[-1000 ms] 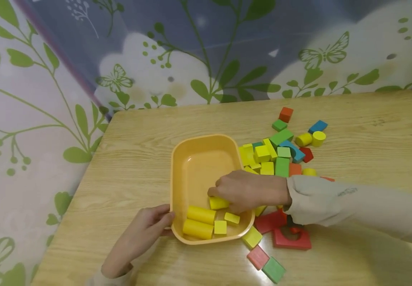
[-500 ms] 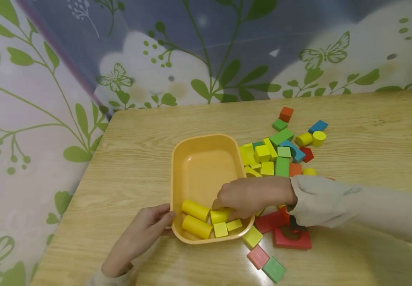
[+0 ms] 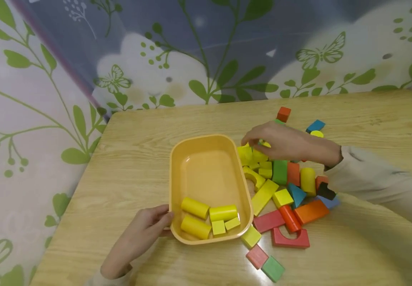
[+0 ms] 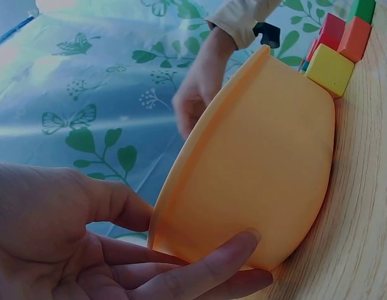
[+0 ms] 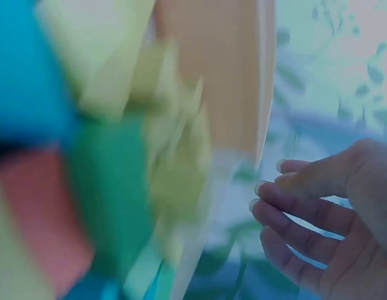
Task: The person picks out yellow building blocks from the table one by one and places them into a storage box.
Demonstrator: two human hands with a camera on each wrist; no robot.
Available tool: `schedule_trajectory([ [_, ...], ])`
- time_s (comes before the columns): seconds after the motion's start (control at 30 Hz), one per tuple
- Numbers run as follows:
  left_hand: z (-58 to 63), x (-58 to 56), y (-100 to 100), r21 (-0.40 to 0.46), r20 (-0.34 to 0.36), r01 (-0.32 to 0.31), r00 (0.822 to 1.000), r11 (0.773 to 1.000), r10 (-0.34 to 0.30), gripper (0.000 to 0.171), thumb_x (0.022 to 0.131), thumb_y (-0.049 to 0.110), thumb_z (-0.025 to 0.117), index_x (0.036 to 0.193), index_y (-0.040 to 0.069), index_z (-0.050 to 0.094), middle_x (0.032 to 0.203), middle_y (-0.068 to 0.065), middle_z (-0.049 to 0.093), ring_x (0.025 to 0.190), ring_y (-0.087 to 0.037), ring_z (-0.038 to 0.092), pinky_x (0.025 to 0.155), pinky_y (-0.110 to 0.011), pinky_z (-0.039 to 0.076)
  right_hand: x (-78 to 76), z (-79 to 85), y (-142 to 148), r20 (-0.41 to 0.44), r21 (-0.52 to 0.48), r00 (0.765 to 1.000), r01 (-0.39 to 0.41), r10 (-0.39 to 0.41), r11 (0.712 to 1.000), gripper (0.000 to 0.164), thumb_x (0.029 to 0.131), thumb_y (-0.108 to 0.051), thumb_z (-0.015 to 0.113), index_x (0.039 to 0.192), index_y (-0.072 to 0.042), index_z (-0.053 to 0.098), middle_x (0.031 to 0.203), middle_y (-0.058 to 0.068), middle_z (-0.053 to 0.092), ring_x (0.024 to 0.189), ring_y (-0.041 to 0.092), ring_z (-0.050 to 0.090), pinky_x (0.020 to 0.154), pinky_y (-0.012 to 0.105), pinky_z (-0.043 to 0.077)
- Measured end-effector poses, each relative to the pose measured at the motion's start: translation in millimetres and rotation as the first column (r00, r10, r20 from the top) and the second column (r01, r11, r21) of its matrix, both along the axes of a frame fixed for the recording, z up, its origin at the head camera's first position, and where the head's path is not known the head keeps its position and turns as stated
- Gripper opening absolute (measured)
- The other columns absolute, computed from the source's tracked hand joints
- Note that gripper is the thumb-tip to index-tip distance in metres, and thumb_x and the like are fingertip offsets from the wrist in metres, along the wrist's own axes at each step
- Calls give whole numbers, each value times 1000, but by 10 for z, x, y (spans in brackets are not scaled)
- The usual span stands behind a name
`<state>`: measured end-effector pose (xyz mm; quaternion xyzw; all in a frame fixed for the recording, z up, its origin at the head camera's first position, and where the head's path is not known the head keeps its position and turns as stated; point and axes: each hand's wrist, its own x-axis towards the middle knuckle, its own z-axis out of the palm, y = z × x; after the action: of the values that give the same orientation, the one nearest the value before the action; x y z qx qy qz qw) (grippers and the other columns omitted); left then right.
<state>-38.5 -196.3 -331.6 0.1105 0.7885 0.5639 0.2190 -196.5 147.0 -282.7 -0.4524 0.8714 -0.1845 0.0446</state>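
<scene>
My left hand [image 3: 138, 240] grips the left side of an orange plastic tub [image 3: 206, 171], thumb at the rim and fingers along its outer wall [image 4: 256, 150]. Three yellow cylinders lie inside at the near end: an upper-left one [image 3: 195, 208], a lower-left one [image 3: 196, 227] and a right one [image 3: 223, 213]. Two small yellow blocks, one square-faced [image 3: 218, 227] and one slimmer [image 3: 232, 223], sit beside them. Above the yellow blocks [image 3: 254, 157] outside the tub hovers my right hand [image 3: 286, 143], which holds nothing; its fingers [image 5: 299, 231] are loosely bent in the right wrist view.
Mixed wooden blocks cover the table [image 3: 131, 159] right of the tub, including a yellow arch [image 3: 255, 177], a red arch block [image 3: 290, 239], an orange-red cylinder [image 3: 290, 218] and a green block [image 3: 273, 269]. A patterned wall covering [image 3: 206, 51] borders the table's far edge.
My right hand has let go of a yellow cylinder in the tub and moved out, up and right over the block pile. One cylinder inside turned slightly. The left hand stayed at the tub.
</scene>
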Motion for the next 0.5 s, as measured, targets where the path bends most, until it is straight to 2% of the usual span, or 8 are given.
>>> schedule_trajectory([
  [0.13,-13,4,1,-8,4,-9,1000,1000,10,39,103,8,41,132,-18,44,125,-33,55,104,-34,65,79,-31,59,-177,-33,436,-9,15,993,120,-120,993,33,83,12,62,112,-2,67,105,12,68,90,25,64,76,43,57],
  [0.3,-24,11,-5,4,7,-8,1000,1000,8,40,103,8,41,132,-19,43,125,-34,55,104,-34,65,78,-31,59,-340,-140,1029,-9,130,962,272,-273,953,37,81,13,61,117,4,63,110,18,66,93,33,63,76,48,56],
  [0.4,-24,11,-9,4,9,-7,1000,1000,7,40,103,8,41,133,-19,42,125,-34,55,104,-34,65,78,-31,59,-382,-252,1297,5,172,947,316,-321,933,36,80,13,62,116,6,63,109,20,66,92,35,64,75,49,56],
  [0.5,-22,6,-9,-2,11,-12,1000,1000,12,40,103,8,41,133,-20,42,126,-34,55,104,-34,65,78,-31,59,-391,-348,1457,18,169,943,325,-332,931,36,80,15,60,114,4,64,108,19,66,89,33,65,73,46,57],
])
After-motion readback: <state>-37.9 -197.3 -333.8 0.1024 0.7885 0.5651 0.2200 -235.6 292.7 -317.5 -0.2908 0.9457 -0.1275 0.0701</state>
